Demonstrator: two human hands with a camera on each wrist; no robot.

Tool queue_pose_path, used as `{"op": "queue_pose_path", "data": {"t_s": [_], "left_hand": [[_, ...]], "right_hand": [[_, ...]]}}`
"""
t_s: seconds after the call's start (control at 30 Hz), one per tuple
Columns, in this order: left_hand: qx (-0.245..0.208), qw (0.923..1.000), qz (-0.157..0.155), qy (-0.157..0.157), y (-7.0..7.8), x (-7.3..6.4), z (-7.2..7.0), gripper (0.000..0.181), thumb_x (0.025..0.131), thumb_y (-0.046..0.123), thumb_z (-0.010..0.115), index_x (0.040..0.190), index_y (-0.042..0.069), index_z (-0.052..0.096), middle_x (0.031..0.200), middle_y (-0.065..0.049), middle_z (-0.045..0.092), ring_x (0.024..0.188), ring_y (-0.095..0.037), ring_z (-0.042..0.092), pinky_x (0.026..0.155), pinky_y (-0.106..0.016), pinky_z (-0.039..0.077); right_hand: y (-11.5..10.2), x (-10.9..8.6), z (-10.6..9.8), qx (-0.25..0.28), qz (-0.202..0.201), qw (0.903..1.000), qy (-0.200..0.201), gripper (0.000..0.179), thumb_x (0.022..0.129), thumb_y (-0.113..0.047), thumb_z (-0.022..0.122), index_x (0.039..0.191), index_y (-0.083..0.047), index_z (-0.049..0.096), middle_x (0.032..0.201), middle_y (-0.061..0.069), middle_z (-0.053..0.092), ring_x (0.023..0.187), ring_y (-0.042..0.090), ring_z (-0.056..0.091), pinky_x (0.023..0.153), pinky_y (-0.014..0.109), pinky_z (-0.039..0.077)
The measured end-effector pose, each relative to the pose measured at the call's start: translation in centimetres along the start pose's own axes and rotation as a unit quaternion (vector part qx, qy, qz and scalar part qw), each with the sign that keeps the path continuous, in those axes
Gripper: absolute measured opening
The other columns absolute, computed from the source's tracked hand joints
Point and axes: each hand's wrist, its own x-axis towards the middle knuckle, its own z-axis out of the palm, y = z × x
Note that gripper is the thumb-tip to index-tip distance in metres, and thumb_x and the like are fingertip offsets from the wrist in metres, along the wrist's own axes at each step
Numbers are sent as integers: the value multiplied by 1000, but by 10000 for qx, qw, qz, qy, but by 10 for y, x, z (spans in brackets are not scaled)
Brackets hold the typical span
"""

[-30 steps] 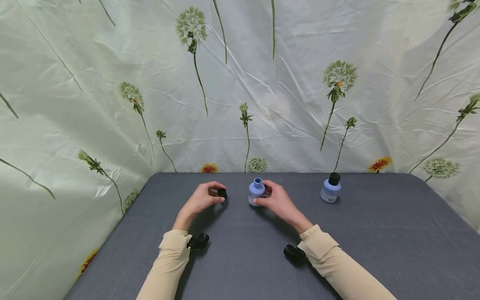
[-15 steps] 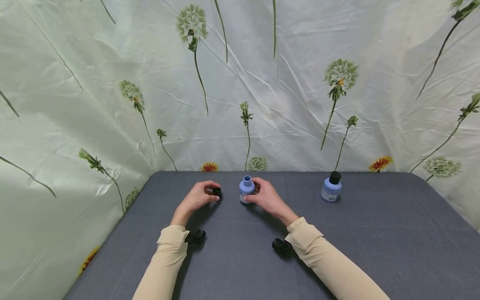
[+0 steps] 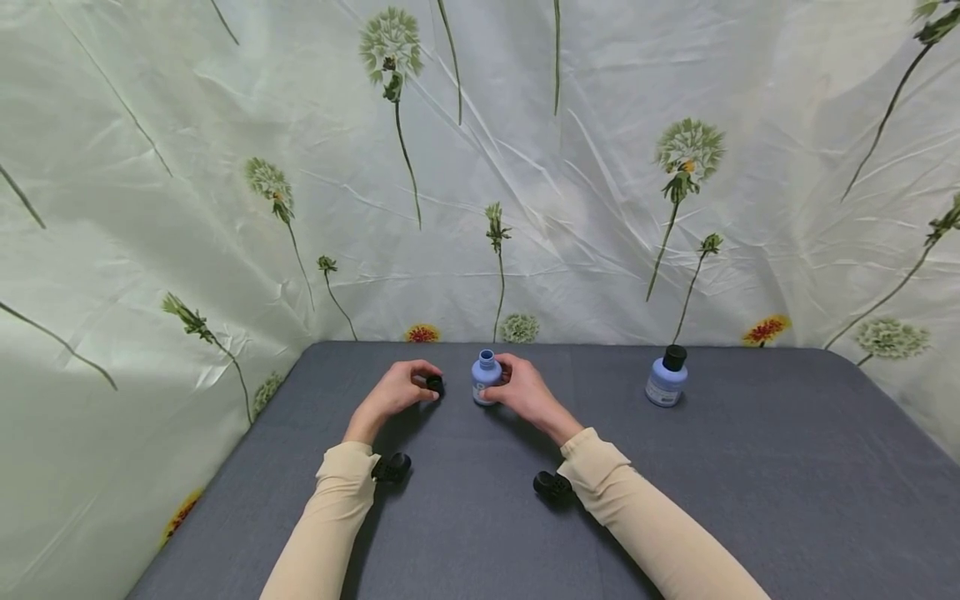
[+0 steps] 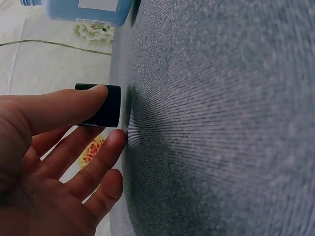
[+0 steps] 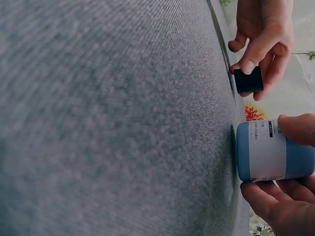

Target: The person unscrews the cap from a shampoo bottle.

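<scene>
- So the backdrop is a shiny pale curtain (image 3: 577,192) printed with dandelions, hanging behind a table (image 3: 465,517) covered in dark grey fabric.
- Main thing here's a blue bottle (image 3: 483,375) around the middle of the far part, standing upright, long axis vertical, bare mouth straight up. Can't tell if its base actually touches the cloth.
- The person's right hand (image 3: 525,392) has it by the side, thumb and fingers curved partway round.
- Left hand (image 3: 393,393) is pinching a loose black cap (image 3: 435,384) just beside it, the lower fingers spread loosely. Cap's axis is upright too; no clue which end is open.
- Headcount: two blue bottles, two black caps, two hands.
- The other bottle (image 3: 664,383) stands upright, well off to the right, wearing its own cap (image 3: 675,358).
</scene>
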Motion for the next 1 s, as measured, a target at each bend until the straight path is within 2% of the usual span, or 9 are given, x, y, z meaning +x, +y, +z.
{"op": "queue_pose_path", "data": {"t_s": [0.17,0.7,0.87,1.0], "left_hand": [[108,9999,-55,-20,-1,1,2,37,80,-3,76,117,-3,66,116,-19,65,102,-30,65,78,-38,51],[-210,9994,-259,90,-7,-1,5,44,80,-5,75,122,0,64,120,-19,63,101,-29,64,70,-33,48],[-330,9992,-240,19,-8,-2,4,52,79,-3,75,129,-1,59,125,-22,60,98,-29,64,68,-34,49],[-478,9983,-344,32,-9,-4,2,53,81,-1,74,131,2,58,128,-20,59,100,-28,64,69,-34,48]], "right_hand": [[3,3,2,0,7,10000,8,63,80,0,77,137,3,52,127,17,61,115,30,59,92,41,49],[5,4,5,-173,51,9998,-51,62,81,-4,78,137,3,51,127,18,60,114,31,60,92,43,49],[5,3,4,-189,124,9997,-70,65,81,-5,79,138,3,49,130,20,58,117,33,57,94,45,48],[3,1,0,-93,171,9998,-100,66,81,-6,79,139,1,48,132,19,56,121,34,55,96,46,46]]}}
